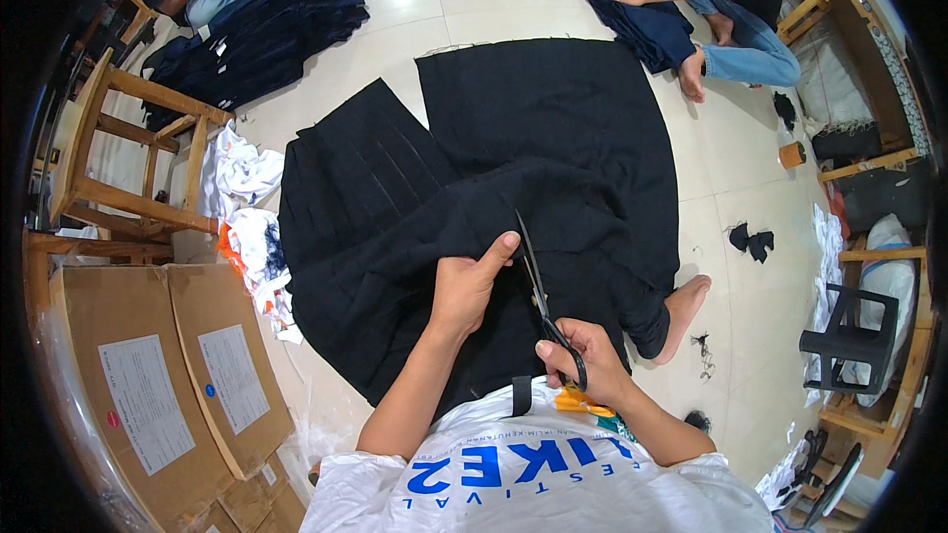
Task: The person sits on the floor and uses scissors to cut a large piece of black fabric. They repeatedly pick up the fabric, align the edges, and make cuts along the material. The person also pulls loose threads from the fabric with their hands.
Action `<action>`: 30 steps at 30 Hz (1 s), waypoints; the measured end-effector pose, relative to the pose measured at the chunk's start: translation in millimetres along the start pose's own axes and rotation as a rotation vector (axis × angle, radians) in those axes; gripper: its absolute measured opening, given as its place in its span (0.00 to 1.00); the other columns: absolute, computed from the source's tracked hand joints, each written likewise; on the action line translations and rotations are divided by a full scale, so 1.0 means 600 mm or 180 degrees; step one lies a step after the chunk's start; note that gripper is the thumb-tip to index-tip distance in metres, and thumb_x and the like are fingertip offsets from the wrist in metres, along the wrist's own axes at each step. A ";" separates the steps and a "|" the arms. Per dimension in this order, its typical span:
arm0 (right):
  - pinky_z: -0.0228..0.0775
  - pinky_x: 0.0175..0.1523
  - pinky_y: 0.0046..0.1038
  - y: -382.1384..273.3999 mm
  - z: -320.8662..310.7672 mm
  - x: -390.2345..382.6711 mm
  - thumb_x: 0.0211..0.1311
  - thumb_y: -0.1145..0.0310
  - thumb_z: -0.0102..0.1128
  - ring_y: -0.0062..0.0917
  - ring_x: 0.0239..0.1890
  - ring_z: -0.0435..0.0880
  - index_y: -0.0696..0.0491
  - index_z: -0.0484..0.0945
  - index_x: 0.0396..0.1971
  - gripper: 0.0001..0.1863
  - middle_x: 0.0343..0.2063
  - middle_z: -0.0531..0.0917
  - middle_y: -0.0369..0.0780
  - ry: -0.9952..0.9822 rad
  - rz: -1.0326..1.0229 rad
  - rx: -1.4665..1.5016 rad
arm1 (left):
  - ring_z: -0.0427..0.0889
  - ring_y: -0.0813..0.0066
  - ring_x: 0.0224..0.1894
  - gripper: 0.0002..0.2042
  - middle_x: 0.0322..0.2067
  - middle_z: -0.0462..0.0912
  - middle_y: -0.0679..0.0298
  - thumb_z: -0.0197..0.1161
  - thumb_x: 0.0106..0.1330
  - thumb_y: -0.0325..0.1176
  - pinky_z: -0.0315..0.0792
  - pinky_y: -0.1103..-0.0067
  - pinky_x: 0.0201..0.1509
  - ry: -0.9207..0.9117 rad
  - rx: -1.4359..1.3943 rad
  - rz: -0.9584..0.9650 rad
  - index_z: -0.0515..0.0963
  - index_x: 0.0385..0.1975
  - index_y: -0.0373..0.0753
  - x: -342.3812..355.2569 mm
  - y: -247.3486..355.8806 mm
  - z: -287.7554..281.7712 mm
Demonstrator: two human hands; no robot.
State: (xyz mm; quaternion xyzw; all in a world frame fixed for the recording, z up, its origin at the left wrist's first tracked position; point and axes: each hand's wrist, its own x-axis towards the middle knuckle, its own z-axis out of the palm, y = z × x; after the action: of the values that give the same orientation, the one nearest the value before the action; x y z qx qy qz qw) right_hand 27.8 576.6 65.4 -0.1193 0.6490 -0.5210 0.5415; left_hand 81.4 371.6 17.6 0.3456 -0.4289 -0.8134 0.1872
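Observation:
Black cloth (pixel 553 99) lies spread over my lap and the floor in front of me, with several slit-like lines across its left panel. My left hand (pixel 469 286) is closed at a fold of this cloth, thumb stretched toward the blades; its other fingers are curled and partly hidden. In my right hand (pixel 592 360) is a pair of scissors (pixel 538 291) with black handles. Its long metal blades point away from me over the cloth, nearly together, their tip just beyond my left thumb.
Cardboard boxes (pixel 148 375) and a wooden stool (pixel 148 158) stand at left, beside white cloth scraps (pixel 237 173). Dark garment piles (pixel 267 30) lie farther off, near two other people. A black plastic stool (pixel 854 336) is at right; black scraps (pixel 752 242) dot the tiles.

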 end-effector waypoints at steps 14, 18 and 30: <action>0.67 0.27 0.17 -0.013 0.011 0.010 0.71 0.53 0.70 0.12 0.20 0.76 0.52 0.77 0.28 0.19 0.19 0.77 0.31 0.0126 -0.0003 0.0055 | 0.82 0.77 0.39 0.12 0.39 0.86 0.66 0.77 0.67 0.32 0.77 0.79 0.45 -0.0016 -0.0122 0.0126 0.84 0.44 0.35 -0.012 -0.007 0.007; 0.67 0.27 0.17 -0.004 0.012 0.014 0.71 0.52 0.70 0.12 0.19 0.76 0.52 0.77 0.28 0.20 0.18 0.77 0.32 0.0162 0.0119 0.0059 | 0.82 0.77 0.38 0.12 0.38 0.85 0.66 0.78 0.66 0.32 0.77 0.79 0.45 0.0010 -0.0087 0.0148 0.83 0.44 0.35 -0.014 -0.010 0.005; 0.67 0.25 0.18 -0.012 0.016 0.010 0.71 0.54 0.71 0.14 0.17 0.77 0.53 0.77 0.25 0.20 0.16 0.79 0.34 0.0307 0.0225 -0.0055 | 0.82 0.78 0.38 0.13 0.39 0.86 0.66 0.78 0.67 0.34 0.77 0.79 0.45 0.0015 -0.0004 0.0160 0.83 0.44 0.35 -0.012 -0.018 0.000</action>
State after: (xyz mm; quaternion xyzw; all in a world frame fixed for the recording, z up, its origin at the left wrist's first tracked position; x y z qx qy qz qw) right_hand 30.8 563.7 68.9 -0.0758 0.6826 -0.5010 0.5266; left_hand 86.4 382.0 11.8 0.3366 -0.4364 -0.8079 0.2088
